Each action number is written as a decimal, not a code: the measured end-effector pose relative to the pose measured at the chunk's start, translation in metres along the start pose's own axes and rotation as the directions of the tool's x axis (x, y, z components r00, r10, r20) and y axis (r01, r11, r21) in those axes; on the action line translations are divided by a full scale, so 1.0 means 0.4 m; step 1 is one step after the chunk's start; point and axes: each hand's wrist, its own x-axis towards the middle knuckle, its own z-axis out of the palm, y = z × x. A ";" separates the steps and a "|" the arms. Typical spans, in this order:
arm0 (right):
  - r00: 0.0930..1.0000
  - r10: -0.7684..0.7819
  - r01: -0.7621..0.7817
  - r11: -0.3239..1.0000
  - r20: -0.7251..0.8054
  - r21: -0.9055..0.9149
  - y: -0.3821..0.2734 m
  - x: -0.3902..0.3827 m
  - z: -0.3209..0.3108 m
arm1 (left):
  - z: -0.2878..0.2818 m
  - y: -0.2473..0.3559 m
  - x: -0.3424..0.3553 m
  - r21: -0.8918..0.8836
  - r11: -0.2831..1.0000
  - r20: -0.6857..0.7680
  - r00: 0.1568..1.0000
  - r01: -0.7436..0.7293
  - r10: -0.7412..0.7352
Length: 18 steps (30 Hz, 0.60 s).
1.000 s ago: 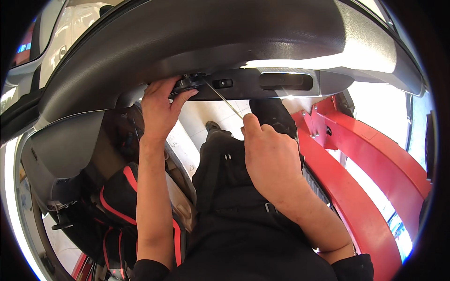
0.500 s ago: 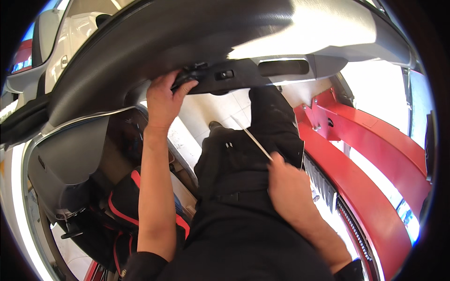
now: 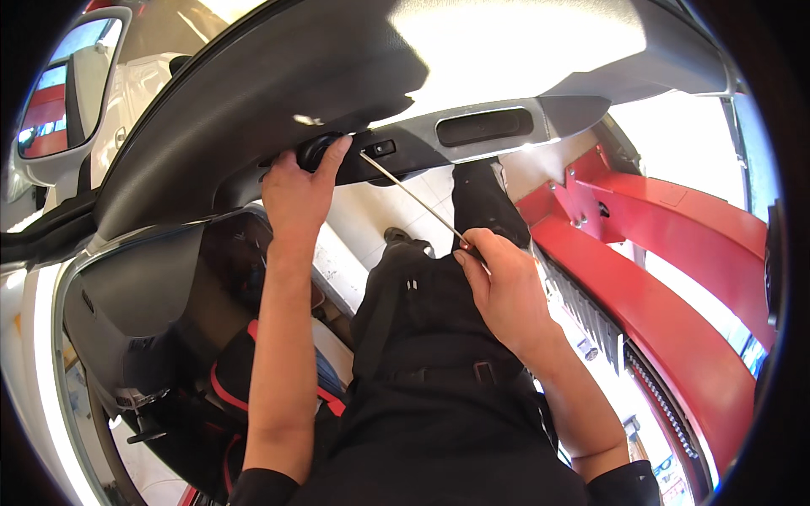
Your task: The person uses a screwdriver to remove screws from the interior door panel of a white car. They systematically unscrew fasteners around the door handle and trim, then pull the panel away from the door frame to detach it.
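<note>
Since the earlier frames, the right hand (image 3: 506,291) has dropped away from the panel toward the frame's centre, and the thin metal rod (image 3: 412,196) now slants from its fingertips up to the left. The rod's far tip meets the underside of the dark door panel (image 3: 253,126), beside a small black switch (image 3: 381,149) just left of the top centre. The right hand's fingers are pinched together on the rod's lower end. The left hand (image 3: 297,187) is pressed against the panel, its fingers curled over a round black fitting (image 3: 314,152) at the panel's lower edge.

The rod looks light, stiff and smooth, likely to slip or flex if gripped only at its end; a hold nearer its middle would steady it. The panel appears rigid plastic, prone to scratching.

Open room lies below the panel, over the person's dark trousers (image 3: 439,337). Red steel beams (image 3: 666,278) crowd the right of the frame, and a dark car interior (image 3: 143,337) closes the lower left.
</note>
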 end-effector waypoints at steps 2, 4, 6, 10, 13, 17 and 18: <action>1.000 0.022 -0.023 0.997 0.017 0.077 0.019 0.011 0.025 | 0.012 0.008 0.003 0.095 0.988 0.008 0.992 0.123 -0.125; 0.999 0.027 -0.031 0.991 0.035 0.129 0.040 0.018 0.050 | -0.009 0.029 0.014 0.100 0.988 0.103 0.987 0.114 -0.125; 0.998 0.052 -0.055 0.984 0.025 0.172 0.062 0.024 0.080 | -0.034 0.026 0.031 0.033 0.993 0.205 0.972 0.111 -0.115; 0.983 0.173 -0.185 0.928 0.065 0.324 0.056 0.043 0.137 | -0.032 0.001 0.015 -0.115 0.987 0.216 0.973 0.115 -0.088; 0.987 0.154 -0.160 0.867 0.052 0.471 0.042 0.046 0.187 | -0.044 -0.053 0.036 -0.331 0.933 0.311 0.950 0.140 -0.032; 0.992 0.099 -0.048 0.859 -0.074 0.509 0.085 0.037 0.271 | -0.061 -0.084 0.073 -0.375 0.924 0.406 0.909 0.073 0.093; 0.991 0.115 -0.061 0.827 -0.063 0.559 0.088 0.040 0.283 | -0.063 -0.085 0.077 -0.362 0.927 0.431 0.899 0.100 0.072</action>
